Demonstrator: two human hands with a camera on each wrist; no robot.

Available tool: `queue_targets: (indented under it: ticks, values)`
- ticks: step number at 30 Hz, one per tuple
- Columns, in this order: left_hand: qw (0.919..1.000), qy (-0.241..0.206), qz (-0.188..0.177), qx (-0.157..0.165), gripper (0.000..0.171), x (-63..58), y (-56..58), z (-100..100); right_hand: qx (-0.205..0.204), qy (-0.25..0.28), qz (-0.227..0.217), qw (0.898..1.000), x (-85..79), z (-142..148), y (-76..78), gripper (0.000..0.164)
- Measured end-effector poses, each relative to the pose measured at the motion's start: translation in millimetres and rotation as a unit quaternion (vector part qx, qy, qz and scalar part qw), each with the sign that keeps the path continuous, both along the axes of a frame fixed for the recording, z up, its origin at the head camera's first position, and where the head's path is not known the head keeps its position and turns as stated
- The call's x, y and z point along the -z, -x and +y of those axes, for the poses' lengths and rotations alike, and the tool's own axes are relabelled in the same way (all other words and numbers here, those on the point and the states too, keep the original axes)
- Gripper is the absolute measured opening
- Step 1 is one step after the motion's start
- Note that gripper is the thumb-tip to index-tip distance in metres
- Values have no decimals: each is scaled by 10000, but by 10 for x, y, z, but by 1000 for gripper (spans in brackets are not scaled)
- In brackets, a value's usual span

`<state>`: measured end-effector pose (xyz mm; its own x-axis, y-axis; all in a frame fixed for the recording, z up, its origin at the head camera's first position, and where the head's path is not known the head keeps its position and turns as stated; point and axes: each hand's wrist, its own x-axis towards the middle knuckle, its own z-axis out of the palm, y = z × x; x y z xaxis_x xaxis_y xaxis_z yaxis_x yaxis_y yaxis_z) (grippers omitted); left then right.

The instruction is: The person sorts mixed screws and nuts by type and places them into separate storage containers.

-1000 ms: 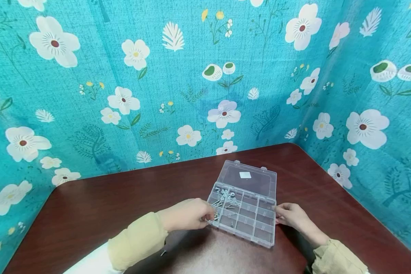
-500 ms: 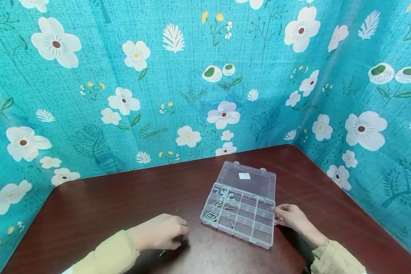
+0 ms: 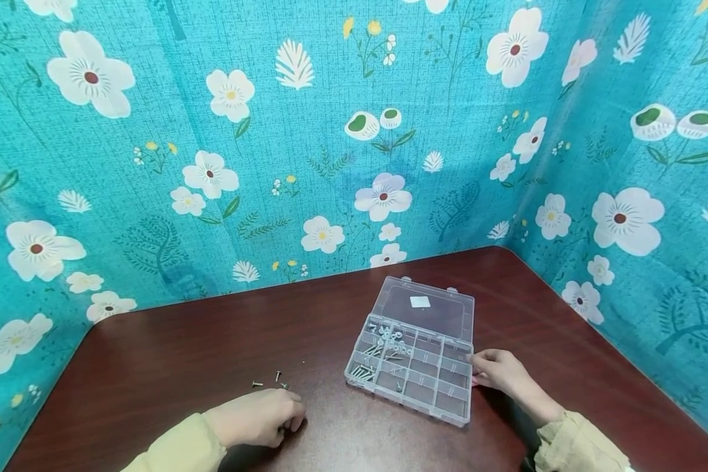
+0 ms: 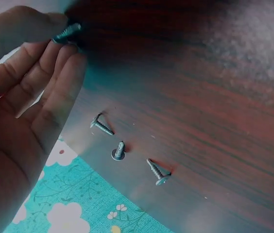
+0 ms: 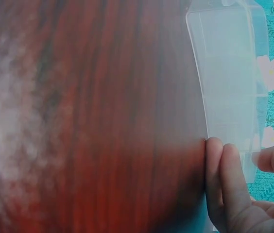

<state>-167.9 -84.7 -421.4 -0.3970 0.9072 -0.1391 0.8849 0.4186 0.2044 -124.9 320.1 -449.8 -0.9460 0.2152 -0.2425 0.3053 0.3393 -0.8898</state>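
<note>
A clear plastic compartment box [image 3: 425, 377] lies on the table with its lid [image 3: 442, 308] folded back. Long screws [image 3: 362, 373] fill its near left compartment, and washers and other small hardware lie in those behind. To the left, my left hand [image 3: 262, 416] is low over the table, pinching a screw [image 4: 68, 33] between thumb and fingers. Three loose screws lie beside that hand, among them one standing on its head [image 4: 119, 151] and one lying down [image 4: 157, 172]. My right hand [image 3: 501, 375] holds the box's right side, thumb at the rim and fingers against the outer wall.
The dark red wooden table [image 3: 200, 341] runs up to a blue flowered curtain [image 3: 307, 164] behind and at the right. A white label [image 3: 420, 301] sits on the lid. Most compartments on the box's right half hold nothing visible.
My left hand has left the box's near left corner and moved left and toward me, to the loose screws, which now show beside it. The right hand stays at the box.
</note>
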Motion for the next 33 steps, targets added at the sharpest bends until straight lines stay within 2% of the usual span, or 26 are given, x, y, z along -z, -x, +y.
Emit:
queue_targets:
  ticks: [5, 10, 15, 20, 23, 25, 28, 33]
  values:
    - [9995, -136, -210, 179, 32, 14, 13, 26, -32, 97, 18, 9999, -5, 9, 1, 36]
    - [9979, -195, -281, 542, 31, 4, -8, 102, -30, 57, 30, 10000, -3, 9, 3, 36]
    - [9938, -328, -341, 1007, 29, -53, -34, 253, -72, 43, 45, 10000, -7, 9, -1, 37]
    - [9912, -489, -449, 1142, 23, -116, -20, 433, -47, 23, 31, 10000, -5, 11, -4, 38]
    - [9908, -705, -477, 1054, 19, -141, 15, 550, -26, 4, 13, 10000, -9, 9, -3, 38]
    - [9910, -833, -600, 863, 17, -166, 46, 633, 20, 7, -5, 10000, -16, 2, -6, 38]
    - [9893, -990, -978, 441, 15, -202, 102, 759, -2, 22, 14, 10000, -24, -8, -11, 37]
    - [9779, -1303, -1608, -299, 12, -234, 181, 951, -1, 73, 18, 10000, -36, -25, -15, 37]
